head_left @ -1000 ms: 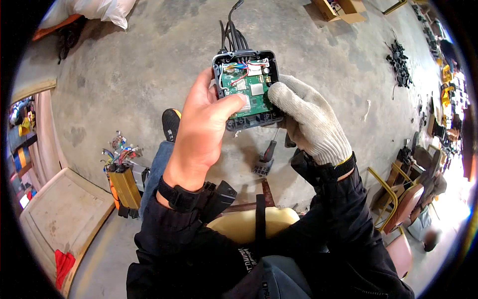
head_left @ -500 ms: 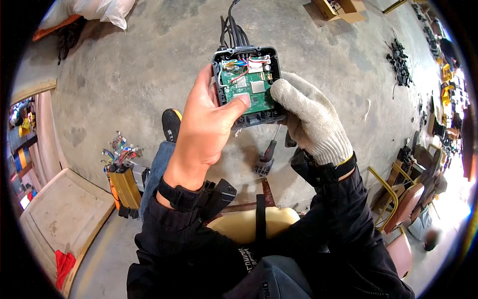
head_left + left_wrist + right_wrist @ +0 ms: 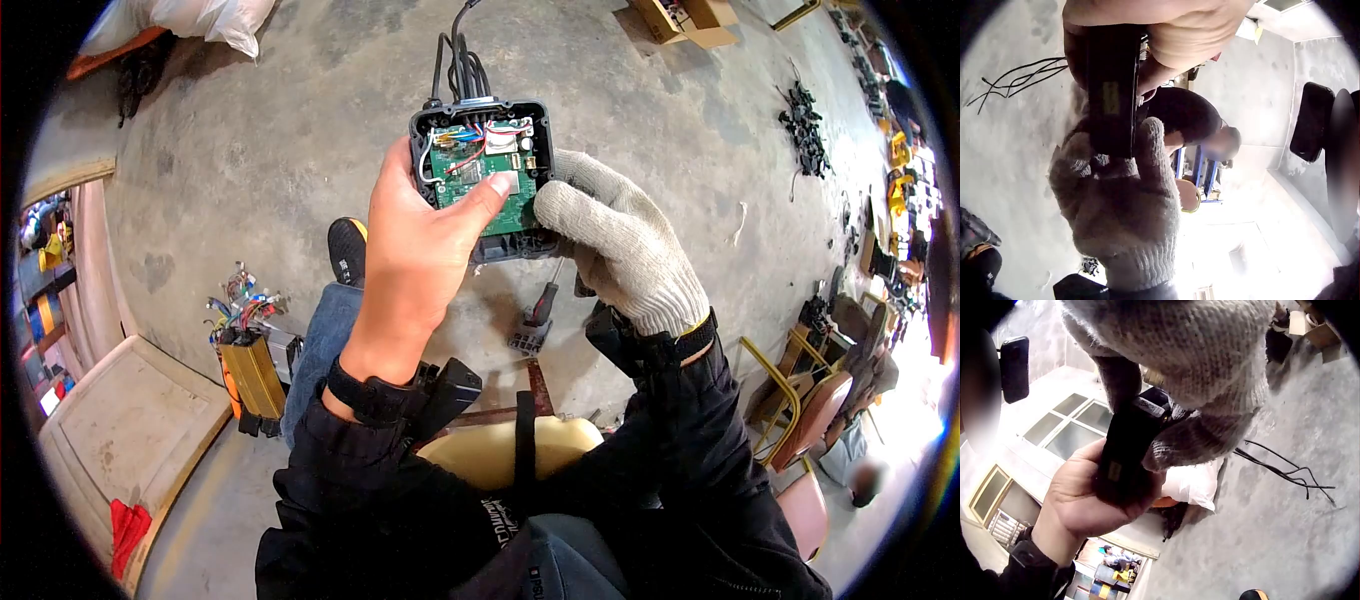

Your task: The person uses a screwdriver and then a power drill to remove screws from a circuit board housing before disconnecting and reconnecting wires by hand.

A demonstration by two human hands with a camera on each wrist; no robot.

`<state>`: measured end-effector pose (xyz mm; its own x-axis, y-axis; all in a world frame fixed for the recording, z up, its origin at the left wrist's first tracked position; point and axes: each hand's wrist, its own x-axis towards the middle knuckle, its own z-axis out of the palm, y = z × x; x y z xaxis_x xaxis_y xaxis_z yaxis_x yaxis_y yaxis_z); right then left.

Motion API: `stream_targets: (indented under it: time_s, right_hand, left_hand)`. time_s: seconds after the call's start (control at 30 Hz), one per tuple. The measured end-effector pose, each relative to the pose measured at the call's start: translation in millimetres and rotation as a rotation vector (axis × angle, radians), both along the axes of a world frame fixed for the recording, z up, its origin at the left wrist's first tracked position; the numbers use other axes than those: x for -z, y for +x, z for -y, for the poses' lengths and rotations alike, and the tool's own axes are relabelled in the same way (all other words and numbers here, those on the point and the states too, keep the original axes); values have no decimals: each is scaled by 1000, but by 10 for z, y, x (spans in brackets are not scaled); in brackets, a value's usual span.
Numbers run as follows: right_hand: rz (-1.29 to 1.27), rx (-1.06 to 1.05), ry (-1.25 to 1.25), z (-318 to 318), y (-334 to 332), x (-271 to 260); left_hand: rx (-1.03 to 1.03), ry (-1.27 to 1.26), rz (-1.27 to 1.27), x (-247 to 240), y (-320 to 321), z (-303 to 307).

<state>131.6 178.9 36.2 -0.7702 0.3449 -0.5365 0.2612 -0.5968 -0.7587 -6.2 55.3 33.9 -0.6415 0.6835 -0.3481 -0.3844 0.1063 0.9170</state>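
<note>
A black plastic box (image 3: 515, 246) without its lid is held up in front of the body, its inside facing the head camera. Inside lies a green circuit board (image 3: 516, 212), with coloured wires (image 3: 462, 133) along its top end. My bare left hand (image 3: 415, 245) grips the box's left side, thumb laid over the board by a silver square. On the opposite side, my right hand (image 3: 622, 240), in a pale knitted glove, pinches the edge with its thumb over the rim. Black cables (image 3: 462, 70) leave the far end. Both wrist views show the box edge-on and dark, between the two hands.
Beneath the hands, a screwdriver (image 3: 545, 300) stands in a small grey block on the concrete floor. A gold metal unit with wires (image 3: 250, 375) is by the left leg. Black cables (image 3: 803, 125) lie at right, a cardboard box (image 3: 685, 20) farther off.
The box has shifted slightly left. My left thumb has slid up and right across the board, from a lower silver part to the middle one. My right hand keeps its hold on the edge.
</note>
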Motion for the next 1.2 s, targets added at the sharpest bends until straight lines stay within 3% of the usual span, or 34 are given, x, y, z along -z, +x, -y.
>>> stream_targets:
  time_s: [0.47, 0.77, 1.2]
  right_hand:
    - [14, -24, 128, 15, 17, -34]
    - [-92, 105, -52, 19, -9, 16]
    - [-77, 77, -65, -5, -7, -3]
  left_hand:
    - [53, -95, -110, 0, -30, 11]
    - [17, 127, 351, -39, -175, 51]
    - [45, 127, 316, -48, -181, 82]
